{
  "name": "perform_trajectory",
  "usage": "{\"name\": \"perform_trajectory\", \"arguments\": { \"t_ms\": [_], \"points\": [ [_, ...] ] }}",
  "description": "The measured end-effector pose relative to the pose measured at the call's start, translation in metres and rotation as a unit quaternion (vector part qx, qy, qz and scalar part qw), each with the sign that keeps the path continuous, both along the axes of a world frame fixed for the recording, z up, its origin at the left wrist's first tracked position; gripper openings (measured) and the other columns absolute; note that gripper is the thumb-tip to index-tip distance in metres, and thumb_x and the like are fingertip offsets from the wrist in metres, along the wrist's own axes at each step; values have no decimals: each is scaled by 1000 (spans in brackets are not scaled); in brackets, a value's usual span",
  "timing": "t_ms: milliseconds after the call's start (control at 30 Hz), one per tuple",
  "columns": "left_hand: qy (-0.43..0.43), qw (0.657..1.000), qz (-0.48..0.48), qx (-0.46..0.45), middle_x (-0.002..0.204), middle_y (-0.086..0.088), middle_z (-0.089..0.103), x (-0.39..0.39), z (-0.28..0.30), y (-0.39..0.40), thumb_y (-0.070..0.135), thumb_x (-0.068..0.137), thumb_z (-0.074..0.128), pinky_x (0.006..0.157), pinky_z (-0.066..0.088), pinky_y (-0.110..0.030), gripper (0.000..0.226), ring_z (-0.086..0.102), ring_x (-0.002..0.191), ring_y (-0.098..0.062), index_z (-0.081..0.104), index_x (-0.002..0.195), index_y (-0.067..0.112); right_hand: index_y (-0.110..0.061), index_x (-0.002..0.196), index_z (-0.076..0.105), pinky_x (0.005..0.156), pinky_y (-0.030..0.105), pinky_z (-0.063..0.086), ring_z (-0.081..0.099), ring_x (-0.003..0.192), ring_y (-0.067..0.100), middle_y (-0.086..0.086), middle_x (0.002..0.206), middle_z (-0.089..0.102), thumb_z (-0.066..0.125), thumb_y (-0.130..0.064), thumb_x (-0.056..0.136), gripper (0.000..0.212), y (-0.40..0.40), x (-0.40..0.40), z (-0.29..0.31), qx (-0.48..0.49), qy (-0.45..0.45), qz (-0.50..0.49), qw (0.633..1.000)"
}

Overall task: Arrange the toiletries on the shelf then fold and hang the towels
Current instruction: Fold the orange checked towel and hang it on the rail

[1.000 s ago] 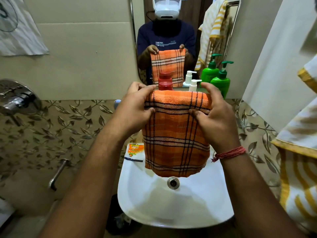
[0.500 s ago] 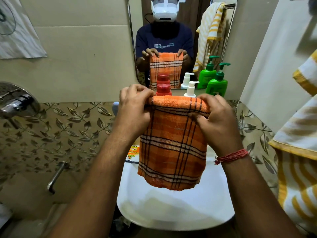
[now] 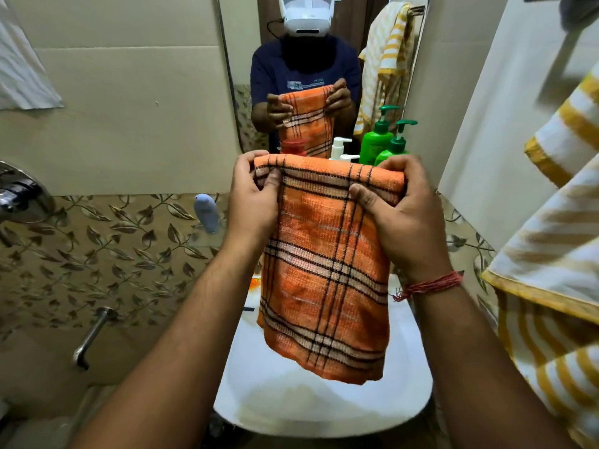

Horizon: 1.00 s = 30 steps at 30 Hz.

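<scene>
Beige wall (image 3: 129, 92) above leaf-patterned tiles (image 3: 97, 254), a mirror (image 3: 324, 43) over a white washbasin (image 3: 324, 413).

Pump bottles (image 3: 393, 147) crowd the shelf behind the towel (image 3: 327, 264).

Dim warm light (blurred, warped edges)

Count, head view:
- orange plaid woven towel (image 3: 327, 270): 1, centre
- yellow-and-white striped towel (image 3: 551, 286): 1, at 3 o'clock
- green plastic pump bottle (image 3: 393, 147): 1 real, at 1 o'clock, plus its mirror copy
- white pump dispenser (image 3: 349, 158): 1
- red-capped container (image 3: 293, 146): 1
- pale blue plastic bottle (image 3: 206, 212): 1, at 10 o'clock
- white ceramic washbasin (image 3: 324, 406): 1, at 6 o'clock
- hands: 2
</scene>
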<state>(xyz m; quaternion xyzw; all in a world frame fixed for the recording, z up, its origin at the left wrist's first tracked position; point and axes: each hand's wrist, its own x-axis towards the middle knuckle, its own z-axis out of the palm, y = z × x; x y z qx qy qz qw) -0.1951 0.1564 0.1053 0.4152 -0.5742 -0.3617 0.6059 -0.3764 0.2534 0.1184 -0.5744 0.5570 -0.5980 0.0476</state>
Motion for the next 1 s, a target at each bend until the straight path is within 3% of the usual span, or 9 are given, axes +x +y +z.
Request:
{"name": "perform_trajectory", "arguments": {
  "t_ms": [133,267,333,433,567,633,733,833,1000],
  "points": [
    [3,999,6,-33,113,1,67,-20,5,-7,24,102,53,91,57,-42,25,66,106,-17,51,126,29,-18,122,51,71,7,50,59,87,-11,-21,96,56,70,-33,90,40,2,-2,7,-27,5,-19,999],
    [12,996,-34,-79,107,8,64,-39,25,-21,18,103,51,86,51,-19,26,63,97,-2,50,129,21,-17,122,53,72,1,43,58,86,-11,-20,96,57,70,-30,90,39,5,-8,28,-59,42,-77,994],
    [15,993,-74,-93,105,12,63,-48,37,-31,17,103,51,85,49,-16,24,61,96,3,50,126,22,-19,121,53,71,4,44,60,82,-1,-14,96,59,72,-31,89,39,6,-11,40,-62,60,-120,989],
    [21,985,-133,-103,109,7,64,-60,59,-45,18,103,52,90,52,-25,22,63,98,0,51,125,22,-21,119,53,65,6,42,59,79,7,-9,94,59,74,-31,87,40,6,-13,66,-50,91,-188,977],
    [42,972,-215,-85,117,-1,65,-79,88,-65,27,101,53,99,54,-44,24,65,108,-15,51,124,26,-22,118,53,57,0,37,53,72,-5,-10,86,57,75,-32,85,41,7,-16,106,-1,151,-262,953],
    [41,964,-248,-86,115,0,65,-92,102,-71,28,100,53,99,53,-49,20,65,108,-19,50,120,31,-23,118,53,62,7,42,59,75,7,-6,90,60,76,-30,84,42,11,-16,126,26,183,-293,938],
    [44,955,-278,-96,105,6,62,-115,129,-74,20,101,52,102,49,-43,20,61,107,-18,50,121,23,-23,117,52,78,32,53,63,91,20,2,105,65,77,-29,83,43,17,-18,158,76,253,-338,903],
    [42,948,-301,-93,102,8,63,-141,162,-77,25,99,54,99,47,-36,26,60,106,-19,52,125,20,-20,114,51,78,32,50,61,94,24,5,108,65,75,-26,84,39,23,-24,197,127,335,-357,862],
    [56,938,-322,-119,111,0,61,-189,233,-78,15,101,53,91,42,-27,28,56,107,-18,50,129,12,-16,115,47,72,35,49,59,90,30,8,107,62,70,-24,88,36,20,-56,267,166,460,-423,763]
  ]
}}
